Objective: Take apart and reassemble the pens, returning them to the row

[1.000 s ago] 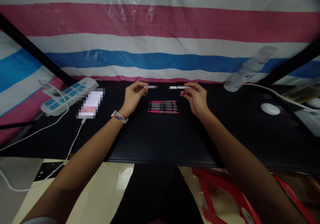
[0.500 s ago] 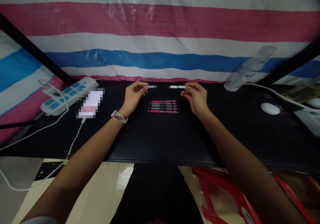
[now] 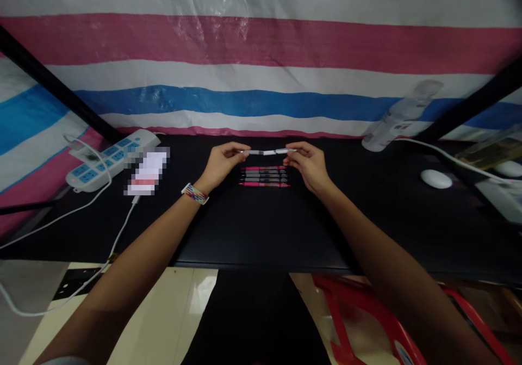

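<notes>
Between the thumb and fingers of my left hand (image 3: 222, 162) is a short clear-and-grey pen cap (image 3: 256, 152), lying sideways. My right hand (image 3: 309, 165) pinches a white pen (image 3: 272, 152), its far end partly hidden by the fingers. Cap and pen meet end to end, at a slight angle, above the table's back part; how far one is inside the other I cannot tell. Just below them, several pens lie side by side in a stack of rows: a pink pen (image 3: 265, 184) nearest me, grey ones (image 3: 265, 175) in the middle, another pink pen (image 3: 261, 168) at the back.
On the black table (image 3: 261, 223), a power strip (image 3: 108, 161) and a blurred phone (image 3: 147, 172) with a white cable are at left. A clear bottle (image 3: 379, 136) and a white mouse (image 3: 436, 179) stand at right. A striped sheet (image 3: 261, 44) hangs behind; a red stool (image 3: 362, 305) is below.
The gap between the cap and the white pen has closed; my hands have come together, mostly my right hand moving left. The row of pens lies unchanged.
</notes>
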